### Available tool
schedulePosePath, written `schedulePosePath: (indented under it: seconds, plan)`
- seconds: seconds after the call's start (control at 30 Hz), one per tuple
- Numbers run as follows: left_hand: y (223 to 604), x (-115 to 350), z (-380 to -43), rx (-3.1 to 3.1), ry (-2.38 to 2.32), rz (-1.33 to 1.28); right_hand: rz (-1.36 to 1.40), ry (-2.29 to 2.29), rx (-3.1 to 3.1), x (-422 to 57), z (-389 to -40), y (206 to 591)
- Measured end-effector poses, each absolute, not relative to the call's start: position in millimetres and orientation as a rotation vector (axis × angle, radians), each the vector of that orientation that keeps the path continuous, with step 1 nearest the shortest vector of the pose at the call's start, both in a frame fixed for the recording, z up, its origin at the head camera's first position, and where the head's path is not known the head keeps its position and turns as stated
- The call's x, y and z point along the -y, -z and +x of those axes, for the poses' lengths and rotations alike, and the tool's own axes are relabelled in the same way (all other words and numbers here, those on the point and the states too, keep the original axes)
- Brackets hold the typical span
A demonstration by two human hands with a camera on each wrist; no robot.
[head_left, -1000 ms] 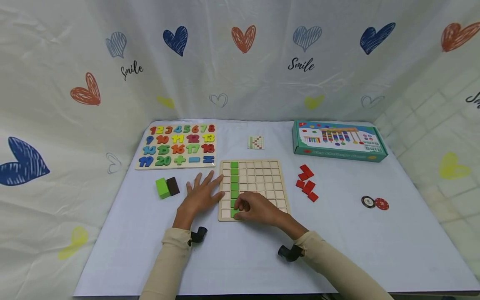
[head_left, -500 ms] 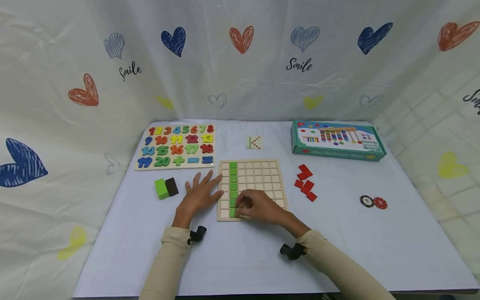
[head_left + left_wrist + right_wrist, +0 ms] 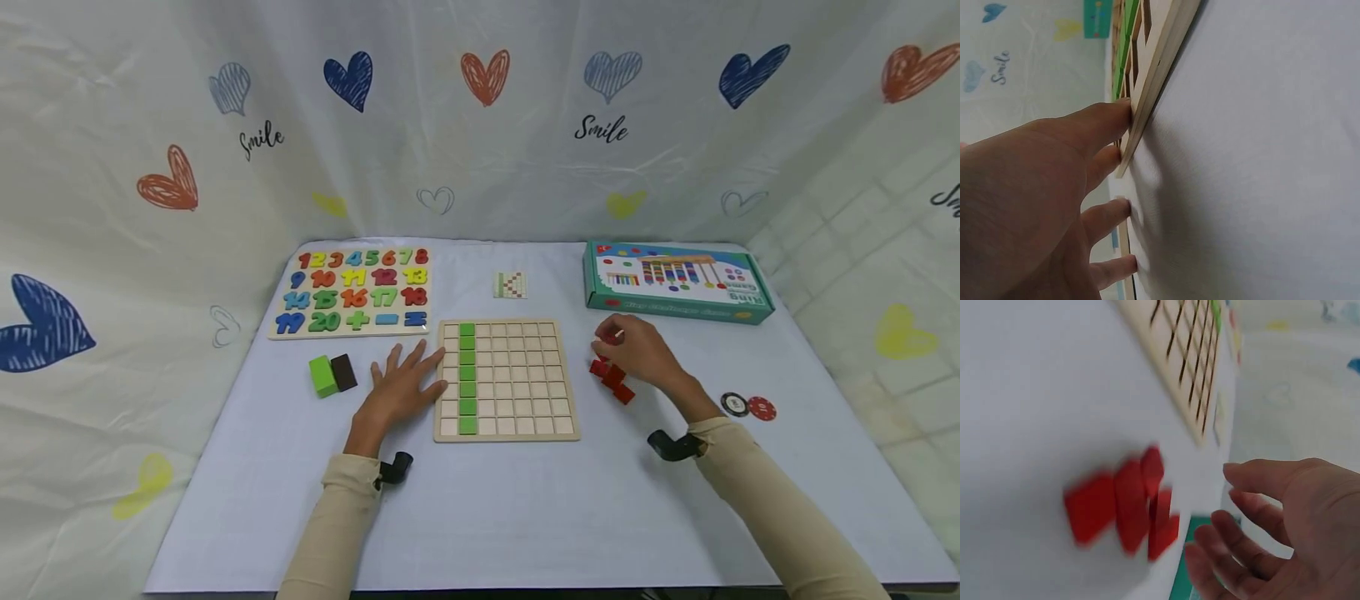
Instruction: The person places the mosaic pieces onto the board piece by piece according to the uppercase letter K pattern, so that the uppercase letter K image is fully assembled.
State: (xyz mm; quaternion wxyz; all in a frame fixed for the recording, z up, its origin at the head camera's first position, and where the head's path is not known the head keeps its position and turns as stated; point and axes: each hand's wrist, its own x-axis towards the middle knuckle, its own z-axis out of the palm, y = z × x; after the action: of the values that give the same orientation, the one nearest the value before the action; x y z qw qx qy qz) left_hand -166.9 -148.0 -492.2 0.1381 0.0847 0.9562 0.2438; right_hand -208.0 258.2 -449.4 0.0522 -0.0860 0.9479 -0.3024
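Note:
A wooden grid board [image 3: 521, 375] lies on the white table, one column of green square tiles [image 3: 467, 373] set in it. My left hand [image 3: 401, 392] rests with spread fingers at the board's left edge; in the left wrist view, thumb and a fingertip touch the frame [image 3: 1159, 75]. My right hand [image 3: 641, 350] hovers over a loose group of red square tiles [image 3: 613, 377] right of the board, hiding part of it. Seen from the right wrist, its fingers [image 3: 1241, 547] are loosely curved with nothing between them, just beside the blurred red tiles [image 3: 1132, 506].
Behind the board lie a number puzzle [image 3: 352, 292] and a small pattern card [image 3: 511, 285]. A teal game box [image 3: 678, 281] stands back right. Green [image 3: 324, 377] and dark brown [image 3: 344, 372] blocks lie left, black [image 3: 735, 404] and red [image 3: 762, 408] chips right.
My right hand has left the lowest green tile on the board and moved right to the red tiles. The left hand has stayed at the board's edge.

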Motion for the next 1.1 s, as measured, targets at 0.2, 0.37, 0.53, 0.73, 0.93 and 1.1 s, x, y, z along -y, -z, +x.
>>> schedulePosePath:
  seconds: [0.2,0.37,0.53,0.73,0.93,1.1]
  plan:
    - [493.7,148.6,-165.8,-2.755,-0.707,0.232,-0.154,0.783,-2.846,-286.8,-225.3,451.6]
    - [495.7,148.5,-164.3,-2.764,-0.696,0.229,-0.034,0.767,-2.806,-286.7,-234.0,465.3]
    - [496.2,146.8,-163.7,-2.761,-0.708,0.250,0.074,0.781,-2.769,-284.1,-234.9,474.0]
    - [495.0,146.5,-163.6,-2.777,-0.713,0.238,0.090,0.827,-2.767,-280.9,-234.9,472.1]
    - [494.2,146.7,-165.3,-2.776,-0.704,0.245,0.070,0.847,-2.774,-280.1,-236.2,472.5]
    - [495.1,147.2,-166.6,-2.775,-0.711,0.244,0.053,0.913,-2.810,-277.4,-235.3,472.7]
